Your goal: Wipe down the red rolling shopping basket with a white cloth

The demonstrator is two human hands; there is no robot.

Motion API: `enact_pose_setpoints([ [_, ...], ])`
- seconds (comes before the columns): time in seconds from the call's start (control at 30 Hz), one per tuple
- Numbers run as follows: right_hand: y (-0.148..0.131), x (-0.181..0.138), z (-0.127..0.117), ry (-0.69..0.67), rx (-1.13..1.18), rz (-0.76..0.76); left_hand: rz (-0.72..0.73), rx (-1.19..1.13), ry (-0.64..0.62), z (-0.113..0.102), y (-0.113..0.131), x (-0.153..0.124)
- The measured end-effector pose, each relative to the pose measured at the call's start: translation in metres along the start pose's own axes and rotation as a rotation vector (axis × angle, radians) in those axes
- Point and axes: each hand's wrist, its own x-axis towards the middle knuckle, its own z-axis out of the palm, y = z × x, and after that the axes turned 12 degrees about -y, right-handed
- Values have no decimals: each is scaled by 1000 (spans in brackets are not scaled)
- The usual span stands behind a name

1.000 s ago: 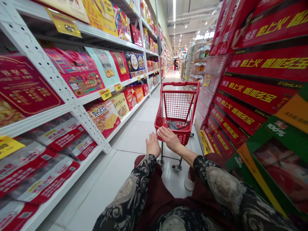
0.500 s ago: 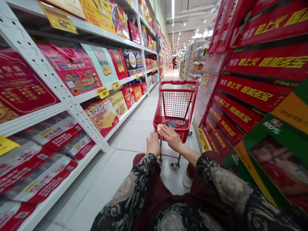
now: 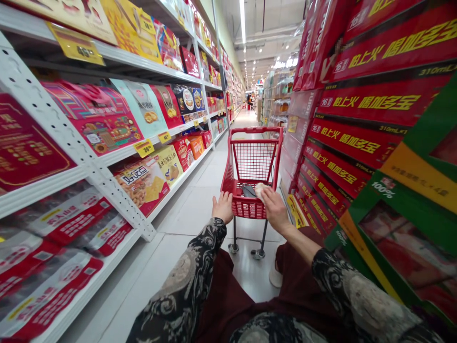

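Right now, your right hand (image 3: 275, 207) pinches a pale wadded cloth (image 3: 260, 190) at the near rim of the small red shopping cart (image 3: 249, 209), which stands just ahead of your knees. Your left hand (image 3: 223, 208) is at the cart's near left corner; whether it grips, you cannot tell. Inside lies a dark object (image 3: 248, 191).

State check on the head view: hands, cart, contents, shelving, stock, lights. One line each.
left hand: at cart's near left corner, grip unclear
right hand: closed on pale wad
pale wad: held, at basket's near rim
red cart: upright on its wheels
dark item: lying in basket
white shelves: stocked
red cartons: stacked
ceiling light: lit
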Motion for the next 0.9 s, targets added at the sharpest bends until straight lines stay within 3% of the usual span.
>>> enact_pose_setpoints([
  [0.1, 12, -3, 4, -31, 19, 77, -5, 21, 23, -1, 3, -4],
  [0.3, 19, -15, 21, -28, 56, 63, -36, 38, 35, 2, 14, -18],
  [0.6, 63, -13, 13, -10, 80, 80, 42, 29, 98, 4, 46, -33],
  [0.73, 88, -6, 6, -15, 53, 115, 146, 21, 82, 12, 57, -32],
  [0.9, 82, 3, 0, -37, 62, 98, 168, -30, 69, 15, 62, -25],
])
